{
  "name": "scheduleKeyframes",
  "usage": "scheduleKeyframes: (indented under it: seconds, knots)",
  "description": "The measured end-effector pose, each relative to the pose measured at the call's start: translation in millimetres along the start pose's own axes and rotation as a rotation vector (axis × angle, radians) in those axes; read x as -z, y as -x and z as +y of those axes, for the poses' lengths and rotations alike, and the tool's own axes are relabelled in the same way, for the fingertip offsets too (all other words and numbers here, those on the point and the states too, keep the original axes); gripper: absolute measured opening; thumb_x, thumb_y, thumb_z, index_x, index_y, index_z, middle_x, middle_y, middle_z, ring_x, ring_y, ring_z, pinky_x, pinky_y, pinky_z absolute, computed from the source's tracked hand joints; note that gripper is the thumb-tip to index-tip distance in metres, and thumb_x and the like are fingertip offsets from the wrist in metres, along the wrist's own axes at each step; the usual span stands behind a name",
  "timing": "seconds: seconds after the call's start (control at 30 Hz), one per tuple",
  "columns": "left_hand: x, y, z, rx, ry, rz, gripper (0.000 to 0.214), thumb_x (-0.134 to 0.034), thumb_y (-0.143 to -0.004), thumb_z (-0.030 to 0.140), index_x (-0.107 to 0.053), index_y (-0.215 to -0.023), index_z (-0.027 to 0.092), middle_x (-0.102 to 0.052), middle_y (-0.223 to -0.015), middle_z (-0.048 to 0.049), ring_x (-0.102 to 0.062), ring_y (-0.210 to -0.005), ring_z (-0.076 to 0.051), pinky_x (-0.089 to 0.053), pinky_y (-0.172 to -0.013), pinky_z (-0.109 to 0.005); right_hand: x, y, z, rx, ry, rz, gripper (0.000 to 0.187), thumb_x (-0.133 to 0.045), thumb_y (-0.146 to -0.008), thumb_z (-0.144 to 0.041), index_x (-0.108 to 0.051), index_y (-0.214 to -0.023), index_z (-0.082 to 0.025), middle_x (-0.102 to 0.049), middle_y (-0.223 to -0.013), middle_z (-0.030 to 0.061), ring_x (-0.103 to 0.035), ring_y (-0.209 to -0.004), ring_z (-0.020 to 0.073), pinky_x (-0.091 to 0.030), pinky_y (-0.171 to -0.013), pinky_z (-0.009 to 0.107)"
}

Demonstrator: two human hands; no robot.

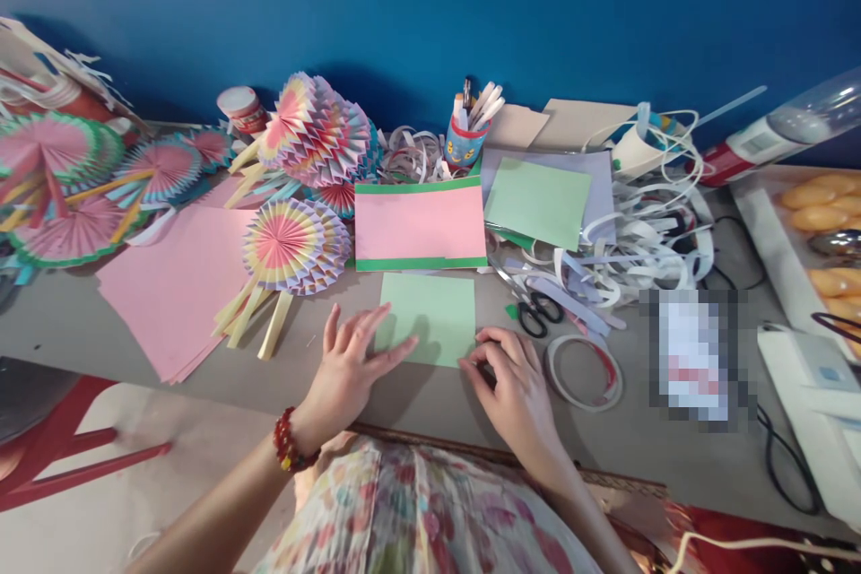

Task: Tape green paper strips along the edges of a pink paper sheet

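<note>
A small light green sheet of paper lies flat on the table in front of me. My left hand, with a red beaded bracelet on its wrist, is open, fingers spread over the sheet's left side. At the lower right corner, my right hand has its thumb and forefinger pinched on the paper's edge. Just behind the sheet is a pink paper panel with green strips along its top and bottom. Scissors with black handles and a roll of clear tape lie to the right of my right hand.
Folded paper fans and pink sheets fill the left. Behind stand a blue pen cup and another green sheet. Curled paper strips, a bottle and a white device are on the right.
</note>
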State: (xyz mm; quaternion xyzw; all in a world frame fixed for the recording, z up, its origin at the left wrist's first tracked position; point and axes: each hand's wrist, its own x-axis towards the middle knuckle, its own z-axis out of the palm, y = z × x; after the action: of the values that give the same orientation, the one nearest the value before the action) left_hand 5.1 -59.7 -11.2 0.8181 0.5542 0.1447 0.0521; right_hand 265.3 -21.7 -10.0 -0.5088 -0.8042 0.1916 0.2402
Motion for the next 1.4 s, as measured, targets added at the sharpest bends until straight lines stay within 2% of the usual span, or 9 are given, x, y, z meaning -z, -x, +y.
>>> scheduleKeyframes:
  seconds: [0.07, 0.17, 0.43, 0.67, 0.8, 0.97, 1.03, 1.17, 1.4]
  knots:
    - [2.9, -3.8, -1.2, -0.092, -0.024, -0.037, 0.07, -0.052, -0.089, 0.002, -0.046, -0.139, 0.051, -0.036, -0.155, -0.0048, -0.041, -0.136, -0.032, -0.017, -0.114, -0.069, -1.4, 0.7, 1.8, 0.005, -0.006, 0.022, 0.011, -0.058, -0.092, -0.023, -0.053, -0.082, -0.023, -0.06, -0.1, 0.0085, -0.057, -0.101, 0.0258, -0.045, -0.087, 0.041]
    - [7.2, -8.0, -3.1, -0.172, -0.03, -0.102, 0.066, -0.054, -0.093, 0.009, -0.043, -0.141, 0.052, -0.035, -0.157, -0.002, -0.038, -0.139, -0.034, -0.015, -0.115, -0.07, -3.4, 0.8, 5.1, 0.015, -0.016, 0.037, 0.012, -0.059, -0.091, -0.022, -0.052, -0.081, -0.023, -0.061, -0.097, 0.0078, -0.057, -0.101, 0.0262, -0.045, -0.087, 0.041]
    - [11.9, -7.7, -12.3, -0.244, -0.108, -0.189, 0.059, -0.052, -0.094, 0.011, -0.047, -0.139, 0.049, -0.029, -0.16, 0.0002, -0.032, -0.143, -0.034, -0.01, -0.115, -0.07, -3.1, 3.2, 2.9, 0.002, -0.012, 0.031, 0.007, -0.058, -0.09, -0.019, -0.056, -0.096, -0.023, -0.061, -0.105, 0.0078, -0.056, -0.103, 0.0254, -0.044, -0.09, 0.04]
    - [12.8, 15.6, -21.8, -0.171, -0.039, -0.16, 0.051, -0.051, -0.094, 0.016, -0.053, -0.138, 0.042, -0.032, -0.159, -0.0001, -0.031, -0.144, -0.032, -0.005, -0.118, -0.065, -1.4, 6.0, 6.7, 0.013, -0.008, 0.01, 0.006, -0.057, -0.092, -0.02, -0.061, -0.095, -0.022, -0.06, -0.106, 0.0078, -0.056, -0.105, 0.0247, -0.044, -0.091, 0.038]
    - [15.9, 20.4, -19.4, -0.126, 0.005, -0.169, 0.046, -0.055, -0.093, 0.026, -0.054, -0.138, 0.039, -0.028, -0.161, -0.0026, -0.033, -0.143, -0.032, -0.009, -0.119, -0.064, -2.4, 8.3, -6.3, 0.069, 0.099, 0.04, 0.015, -0.055, -0.095, -0.024, -0.067, -0.105, -0.023, -0.061, -0.116, 0.0098, -0.054, -0.111, 0.0265, -0.042, -0.098, 0.044]
    - [21.8, 16.2, -17.3, -0.127, 0.022, -0.195, 0.046, -0.052, -0.095, 0.025, -0.053, -0.138, 0.039, -0.029, -0.16, -0.0058, -0.033, -0.143, -0.033, -0.012, -0.118, -0.065, -11.0, 11.3, -28.7, 0.295, 0.213, -0.163, 0.037, -0.057, -0.096, -0.041, -0.058, -0.132, -0.036, -0.049, -0.148, 0.0003, -0.043, -0.131, 0.0273, -0.025, -0.115, 0.052]
    - [22.8, 15.9, -16.9, -0.114, 0.003, -0.203, 0.045, -0.05, -0.096, 0.023, -0.054, -0.138, 0.039, -0.028, -0.16, -0.0067, -0.033, -0.143, -0.033, -0.013, -0.117, -0.065, -9.7, 15.8, -26.3, 0.259, 0.26, -0.194, 0.039, -0.055, -0.096, -0.043, -0.056, -0.135, -0.038, -0.043, -0.153, -0.0013, -0.04, -0.135, 0.0286, -0.023, -0.116, 0.055]
    - [20.8, 17.8, -17.8, -0.112, -0.003, -0.196, 0.045, -0.049, -0.096, 0.023, -0.054, -0.138, 0.04, -0.026, -0.161, -0.0067, -0.034, -0.142, -0.033, -0.013, -0.116, -0.066, 4.8, 30.8, -7.3, 0.143, 0.334, -0.154, 0.039, -0.051, -0.098, -0.036, -0.055, -0.136, -0.039, -0.043, -0.153, -0.0009, -0.04, -0.136, 0.0315, -0.027, -0.112, 0.059]
    - [19.1, 31.5, -27.5, -0.095, -0.043, -0.166, 0.048, -0.048, -0.095, 0.019, -0.053, -0.139, 0.039, -0.029, -0.16, -0.0032, -0.035, -0.142, -0.032, -0.014, -0.117, -0.064, 12.9, 39.6, 1.7, 0.113, 0.328, -0.13, 0.04, -0.048, -0.099, -0.031, -0.055, -0.138, -0.036, -0.045, -0.151, -0.0002, -0.042, -0.135, 0.0323, -0.034, -0.109, 0.058]
